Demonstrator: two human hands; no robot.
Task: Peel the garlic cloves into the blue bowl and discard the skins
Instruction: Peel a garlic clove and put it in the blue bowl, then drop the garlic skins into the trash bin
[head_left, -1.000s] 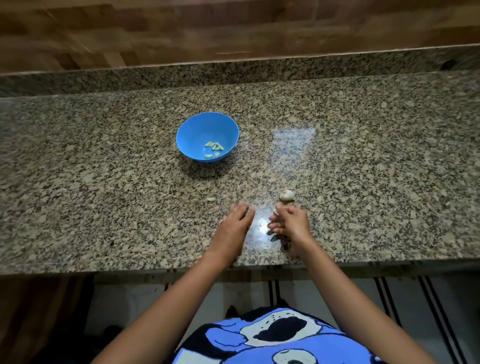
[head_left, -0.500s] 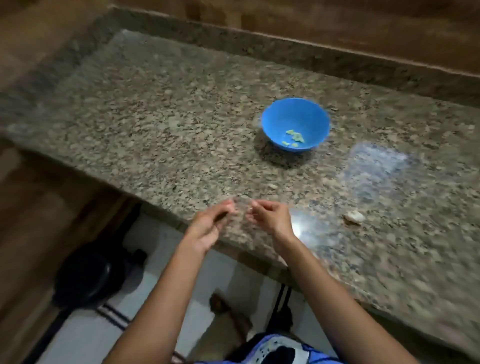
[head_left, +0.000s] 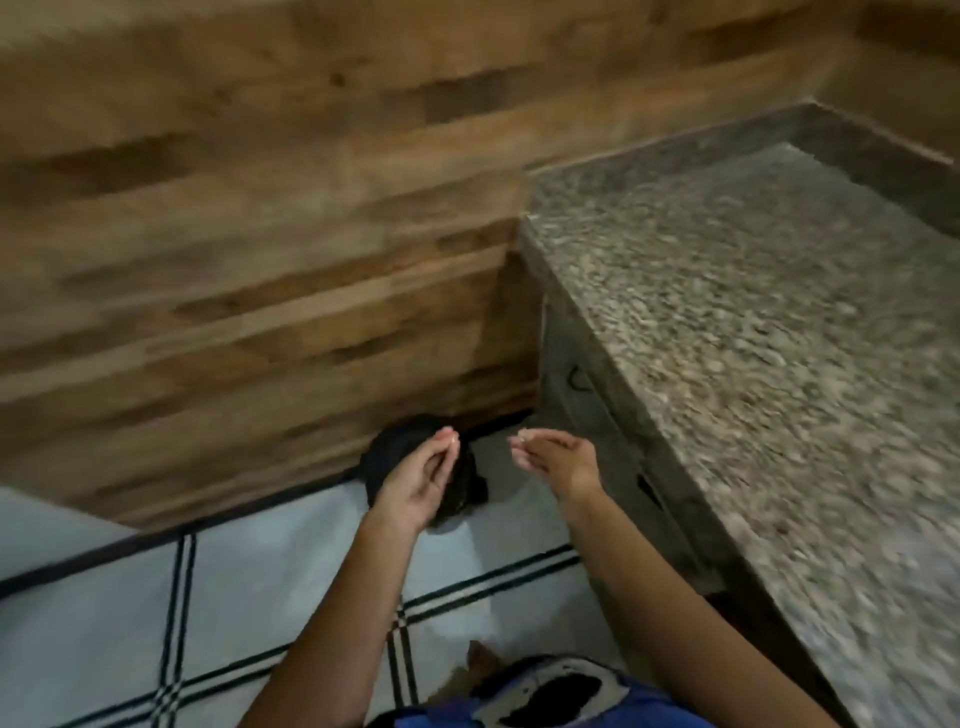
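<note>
- Low toward 6 o'clock, off the counter's edge and above the floor, both hands are held out, near each other but apart.
- The left hand (head_left: 415, 480) is palm-up, its fingertips (head_left: 448, 440) bunched against the thumb. The blur hides whether they pinch a skin, so I cannot tell.
- The right hand (head_left: 558, 462), at its 3 o'clock, points its bunched fingertips (head_left: 521, 446) toward the left hand. Whether anything is held there I cannot tell either.
- A black, rounded bin or bag (head_left: 387, 452) sits on the floor directly under the left hand, which covers much of it. Its shape is too smeared to tell which it is.
- The granite counter (head_left: 753, 322) fills 2 to 4 o'clock, with its dark front face just beside the right hand.
- A wood-panel wall (head_left: 260, 234) spans 9 to 12 o'clock and meets the floor behind the black thing.
- The pale tiled floor (head_left: 104, 613) with dark double lines lies at 7 to 8 o'clock.
- A blue printed shirt (head_left: 550, 696) shows at the bottom edge.
- The blue bowl and garlic cloves are out of this view.
</note>
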